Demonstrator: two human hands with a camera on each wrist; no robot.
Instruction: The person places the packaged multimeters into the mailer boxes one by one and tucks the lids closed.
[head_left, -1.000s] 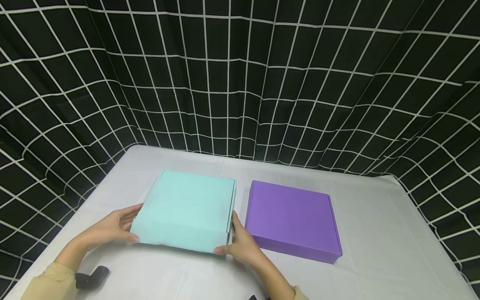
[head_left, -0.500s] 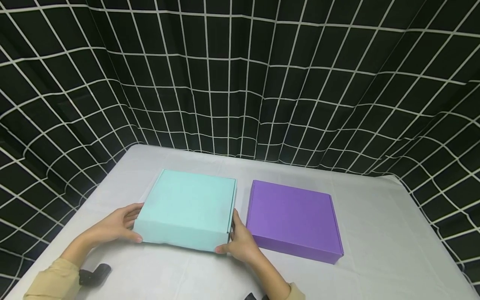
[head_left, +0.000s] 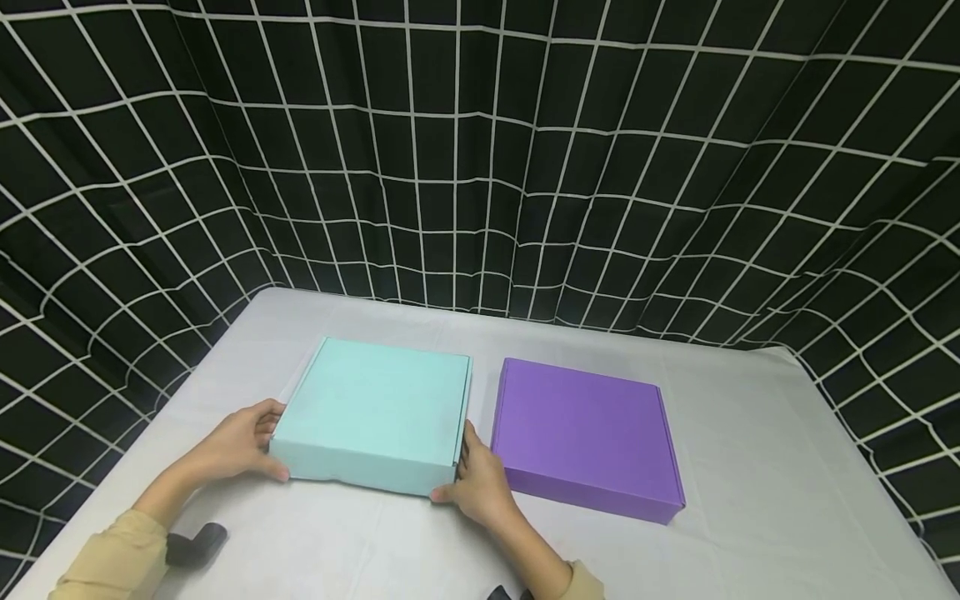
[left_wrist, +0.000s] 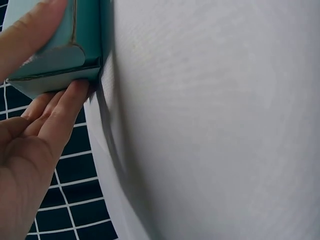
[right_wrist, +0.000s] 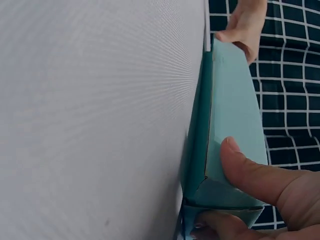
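Note:
A light teal cardboard box [head_left: 378,404] lies on the white-covered table, its lid down and its front flap [head_left: 360,468] hanging upright along the front. My left hand [head_left: 238,442] holds the front left corner, thumb at the front flap and fingers along the left side. At the front right corner my right hand [head_left: 483,485] grips the box, its thumb [right_wrist: 240,162] pressed on the flap and its other fingers at the right side wall. The right wrist view shows a darker teal strip along the flap's lower edge, close to the cloth.
To the right of the teal box, a closed purple box [head_left: 585,437] lies flat, a narrow gap between the two. A white cloth [head_left: 757,467] covers the table. Black curtain with a white grid [head_left: 480,150] surrounds the back and sides.
The front flap has swung down and inward, from slanting outward to upright at the front of the teal box. Both hands have stayed at the corners, shifting slightly with it.

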